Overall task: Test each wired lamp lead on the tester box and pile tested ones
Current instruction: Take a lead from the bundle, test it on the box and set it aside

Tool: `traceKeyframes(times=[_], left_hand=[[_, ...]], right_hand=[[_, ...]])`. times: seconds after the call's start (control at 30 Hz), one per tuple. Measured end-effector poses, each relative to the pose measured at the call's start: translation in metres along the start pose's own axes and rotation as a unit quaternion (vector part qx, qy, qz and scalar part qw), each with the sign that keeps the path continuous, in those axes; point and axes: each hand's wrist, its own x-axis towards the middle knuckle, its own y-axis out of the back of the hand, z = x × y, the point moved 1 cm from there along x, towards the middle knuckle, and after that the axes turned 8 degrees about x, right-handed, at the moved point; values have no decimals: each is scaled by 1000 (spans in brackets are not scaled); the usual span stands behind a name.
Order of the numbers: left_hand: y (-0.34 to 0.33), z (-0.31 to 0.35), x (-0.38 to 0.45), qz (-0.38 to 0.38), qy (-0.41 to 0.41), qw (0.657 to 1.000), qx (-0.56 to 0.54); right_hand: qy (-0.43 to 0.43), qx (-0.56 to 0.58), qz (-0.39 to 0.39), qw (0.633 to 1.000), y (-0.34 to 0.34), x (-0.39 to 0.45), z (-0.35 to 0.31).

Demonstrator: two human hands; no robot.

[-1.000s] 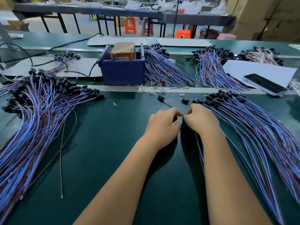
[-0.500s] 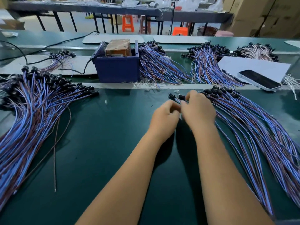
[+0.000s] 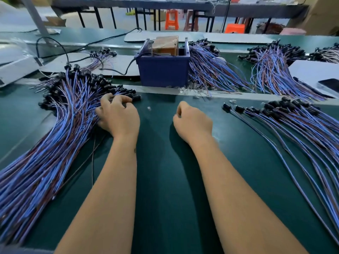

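Lighting: bright, even, daylight strongest at far side. Shadows: soft, beneath both forearms on green table [image 3: 165, 180]. Glare: slight on table surface. Blur: mild motion softness. Distortion: wide-angle bending at edges.

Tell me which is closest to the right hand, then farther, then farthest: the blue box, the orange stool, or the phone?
From the right hand, in the head view:
1. Blue plastic tester box, ahead, slightly left.
2. Black phone, far right on white paper.
3. Orange plastic stool, beyond the benches.

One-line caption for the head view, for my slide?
Left hand on the left lead pile; right hand curled, empty.
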Motion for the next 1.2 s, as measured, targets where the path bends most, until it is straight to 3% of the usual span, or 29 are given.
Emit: traceKeyframes(times=[0.13, 0.43, 0.53, 0.63, 0.7, 0.83, 1.03, 1.2], left_hand=[[-10, 4, 6, -113, -27, 984, 134], [-8, 10, 2, -84, -42, 978, 186], [-2, 11, 0, -15, -61, 993, 100], [8, 15, -3, 54, -90, 984, -145], [12, 22, -7, 47, -84, 952, -292], [9, 37, -23, -36, -84, 889, -448], [5, 55, -39, -219, -167, 803, -529], [2, 65, -53, -462, -133, 718, -504]], right_hand=[[2, 5, 6, 1000, -2, 2, 2], [23, 75, -23, 997, 3, -2, 9], [44, 108, -3, 993, 2, -4, 6], [34, 201, 23, 979, 3, -4, 4], [-4, 331, 39, 943, 4, -3, 1], [-88, 581, -17, 809, 8, 0, -3], [-138, 679, -160, 703, 15, 3, 3], [-83, 757, -226, 607, 19, 2, 6]])
